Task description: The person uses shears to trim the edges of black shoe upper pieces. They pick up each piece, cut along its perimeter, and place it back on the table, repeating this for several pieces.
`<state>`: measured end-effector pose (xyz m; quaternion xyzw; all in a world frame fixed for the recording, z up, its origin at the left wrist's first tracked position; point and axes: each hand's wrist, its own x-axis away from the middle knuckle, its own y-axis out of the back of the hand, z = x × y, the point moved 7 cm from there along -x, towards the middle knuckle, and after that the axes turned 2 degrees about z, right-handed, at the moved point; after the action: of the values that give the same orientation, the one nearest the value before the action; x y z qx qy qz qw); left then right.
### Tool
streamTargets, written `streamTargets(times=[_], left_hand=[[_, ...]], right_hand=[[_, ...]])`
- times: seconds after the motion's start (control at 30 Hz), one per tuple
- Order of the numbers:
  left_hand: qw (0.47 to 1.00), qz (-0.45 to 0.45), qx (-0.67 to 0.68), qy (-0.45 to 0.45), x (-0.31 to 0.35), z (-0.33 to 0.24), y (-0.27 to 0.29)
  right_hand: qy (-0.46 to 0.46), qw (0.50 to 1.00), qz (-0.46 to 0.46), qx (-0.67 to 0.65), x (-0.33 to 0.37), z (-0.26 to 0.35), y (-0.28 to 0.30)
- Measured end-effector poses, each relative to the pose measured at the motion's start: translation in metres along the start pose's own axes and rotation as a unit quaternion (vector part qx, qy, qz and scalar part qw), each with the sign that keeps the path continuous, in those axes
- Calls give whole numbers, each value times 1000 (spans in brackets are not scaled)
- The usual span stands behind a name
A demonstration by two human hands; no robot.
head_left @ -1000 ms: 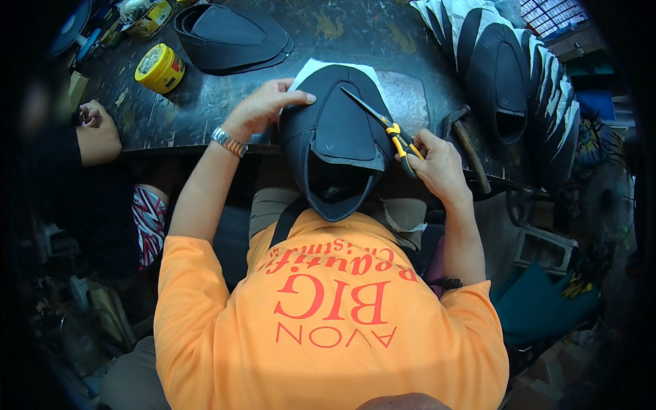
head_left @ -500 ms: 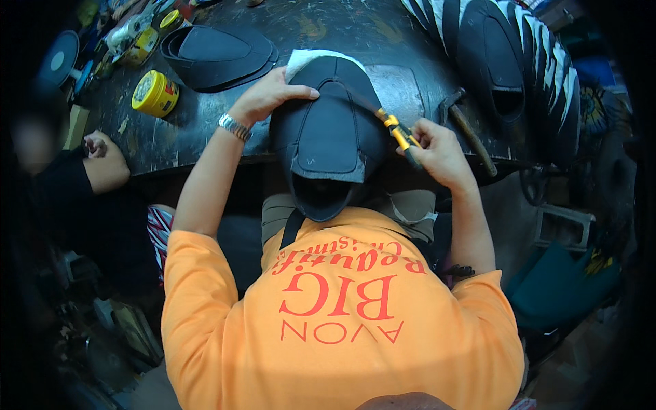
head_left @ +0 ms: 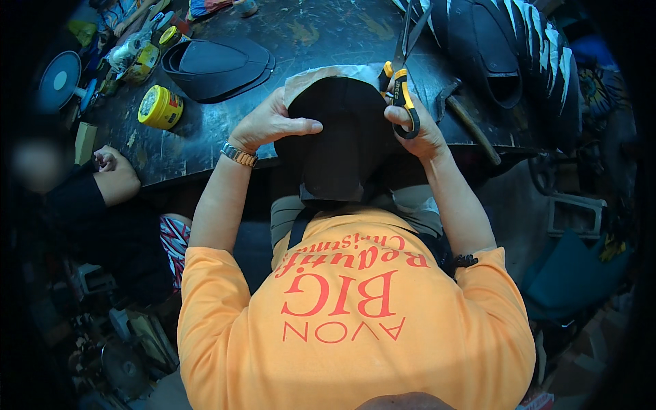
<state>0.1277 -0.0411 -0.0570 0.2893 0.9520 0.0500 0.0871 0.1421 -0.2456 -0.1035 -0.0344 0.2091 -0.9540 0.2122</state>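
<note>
I see the left hand (head_left: 272, 126) pinching a black shoe upper (head_left: 335, 137) and, opposite, the right hand (head_left: 424, 132) gripping yellow-black scissors (head_left: 402, 89).

Upper (head_left: 335, 147): sat between the left hand (head_left: 270, 125) and the right hand (head_left: 420, 130), over the near edge of the table (head_left: 208, 140), before the person's torso.
Left hand: was at the upper's left edge, thumb on top.
Scissors (head_left: 404, 89): were in the right hand, beside the upper's far right corner, blades pointing away.
Hammer (head_left: 473, 130): lay on the table, right of the right hand, handle toward the near edge.
Jar (head_left: 158, 109): stood on the table, left of the left hand.
Loose upper (head_left: 222, 65): lay behind the jar, to its right.
Row of uppers (head_left: 488, 51): stood on the table's right, beyond the hammer.
Co-worker's hand (head_left: 117, 174): rested at the table's left edge.
</note>
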Motion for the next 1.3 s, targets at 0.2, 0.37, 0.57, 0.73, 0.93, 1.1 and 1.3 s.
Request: streamTargets(times=[0.2,0.37,0.57,0.73,0.93,1.1,1.3], left_hand=[[988,-8,41,151,5,22,7],[995,37,-21,89,7,16,-3],[985,-41,-93,141,13,33,-9],[982,-114,-113,99,13,31,6],[989,-121,13,84,24,15,16],[957,-229,177,14,43,-4,64],[918,-262,295,-45,69,23,92]], right_hand=[[72,993,-64,62,6,5,1],[94,982,-59,150,8,5,-3],[93,960,-76,255,5,-3,0],[76,955,-112,264,10,0,12],[-51,989,-62,122,41,-5,25],[-128,990,65,12,65,-23,2],[-224,952,204,-53,93,-63,-43]])
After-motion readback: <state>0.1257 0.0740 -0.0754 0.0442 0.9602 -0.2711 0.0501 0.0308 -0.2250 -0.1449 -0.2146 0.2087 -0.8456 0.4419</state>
